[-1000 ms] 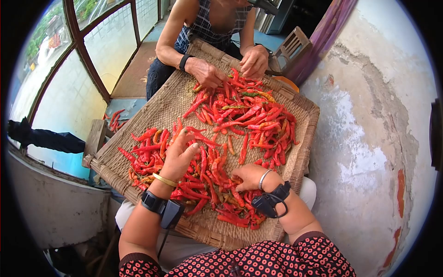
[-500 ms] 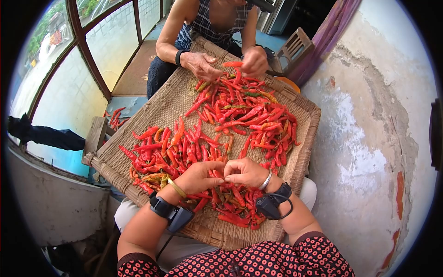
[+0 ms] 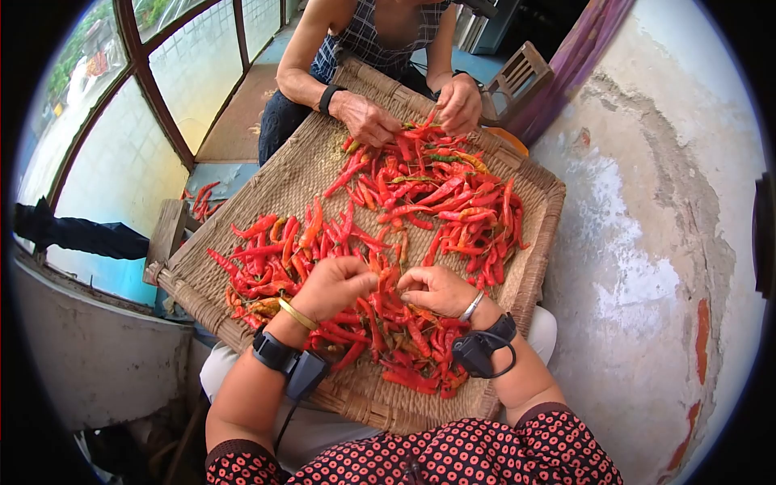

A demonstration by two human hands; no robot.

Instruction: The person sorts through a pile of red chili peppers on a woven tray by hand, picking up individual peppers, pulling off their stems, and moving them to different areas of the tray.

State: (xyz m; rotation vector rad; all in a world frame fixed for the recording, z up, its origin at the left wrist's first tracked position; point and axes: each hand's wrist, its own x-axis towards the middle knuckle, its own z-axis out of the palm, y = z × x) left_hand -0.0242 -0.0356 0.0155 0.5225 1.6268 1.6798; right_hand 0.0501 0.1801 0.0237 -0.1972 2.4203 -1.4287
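Observation:
A large woven tray rests on my lap, covered with several red chili peppers. My left hand and my right hand meet over the near pile, fingers pinched together on one red chili held between them. Each wrist carries a black strapped device and a bangle. More chilies lie heaped under and around both hands.
Across the tray sits another person, whose hands work in the far pile of chilies. A rough plastered wall stands to the right. A window with a brown frame runs along the left. A few chilies lie beside the tray there.
My left hand came back from the middle of the tray and joined my right hand; both now pinch one chili. The other person's hands shifted within the far pile.

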